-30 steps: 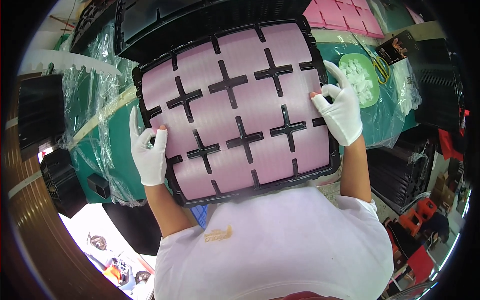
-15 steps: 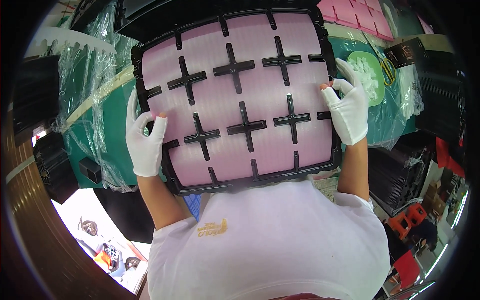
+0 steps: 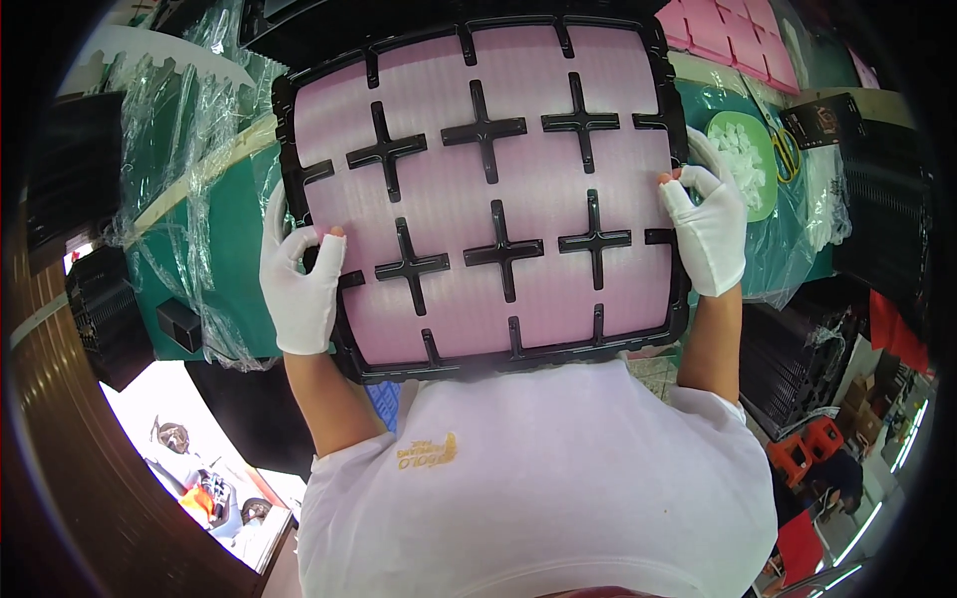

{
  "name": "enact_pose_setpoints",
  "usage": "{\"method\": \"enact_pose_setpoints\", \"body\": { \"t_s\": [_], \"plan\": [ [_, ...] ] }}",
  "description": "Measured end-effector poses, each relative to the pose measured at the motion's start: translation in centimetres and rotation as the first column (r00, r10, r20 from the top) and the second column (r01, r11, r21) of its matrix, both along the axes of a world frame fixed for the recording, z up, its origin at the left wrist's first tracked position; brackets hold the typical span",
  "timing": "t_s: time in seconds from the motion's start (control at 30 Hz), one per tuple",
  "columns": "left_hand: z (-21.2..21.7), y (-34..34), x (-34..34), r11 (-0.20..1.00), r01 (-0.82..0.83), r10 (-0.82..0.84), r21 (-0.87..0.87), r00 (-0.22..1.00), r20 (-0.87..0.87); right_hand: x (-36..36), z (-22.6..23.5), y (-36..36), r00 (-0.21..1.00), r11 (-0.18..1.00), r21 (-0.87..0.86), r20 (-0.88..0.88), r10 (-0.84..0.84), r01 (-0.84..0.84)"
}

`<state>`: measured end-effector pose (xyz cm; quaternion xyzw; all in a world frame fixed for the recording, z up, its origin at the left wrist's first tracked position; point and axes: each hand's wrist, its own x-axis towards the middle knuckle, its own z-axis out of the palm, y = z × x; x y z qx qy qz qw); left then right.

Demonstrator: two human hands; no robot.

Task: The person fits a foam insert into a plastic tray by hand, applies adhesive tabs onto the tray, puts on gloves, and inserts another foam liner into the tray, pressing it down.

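I hold a square black plastic tray [image 3: 359, 367] in front of my chest, its face toward the camera. Black cross-shaped dividers split it into compartments lined with pink foam [image 3: 543, 164]. My left hand [image 3: 299, 284], in a white glove, grips the tray's left edge with thumb and fingers pinched on the rim. My right hand [image 3: 710, 227], also gloved in white, grips the right edge a little higher up. The tray hides most of the table behind it.
A green table [image 3: 234, 214] draped in clear plastic film [image 3: 174, 130] lies beyond the tray. More pink foam pieces [image 3: 723, 30] lie at the top right, a green dish of white bits [image 3: 750, 159] beside them. Black tray stacks [image 3: 797, 359] stand right and left.
The tray has risen and come closer to the camera, turning slightly so it sits squarer. Both hands kept their grip on its edges.
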<state>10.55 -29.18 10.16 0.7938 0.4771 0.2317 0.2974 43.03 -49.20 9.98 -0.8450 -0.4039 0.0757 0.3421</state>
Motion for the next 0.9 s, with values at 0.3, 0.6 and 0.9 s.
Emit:
{"method": "enact_pose_setpoints", "body": {
  "t_s": [0.3, 0.6, 0.9],
  "plan": [
    [0.0, 0.1, 0.2, 1.0, 0.006, -0.006, -0.007, 1.0, -0.008, 0.1, -0.4, -0.1, 0.994, 1.0, -0.004, -0.112, -0.007, 0.006],
    [-0.1, 0.0, 0.5, 0.999, -0.022, 0.023, -0.036, 0.999, 0.024, -0.2, 0.1, 0.4, 0.997, 0.999, -0.018, -0.062, -0.042, 0.041],
    [2.2, -1.0, 2.3, 0.952, 0.019, -0.03, 0.307, 0.999, 0.03, 0.6, 0.8, -0.4, 0.998, 0.996, 0.064, -0.016, -0.056, 0.057]
  ]
}}
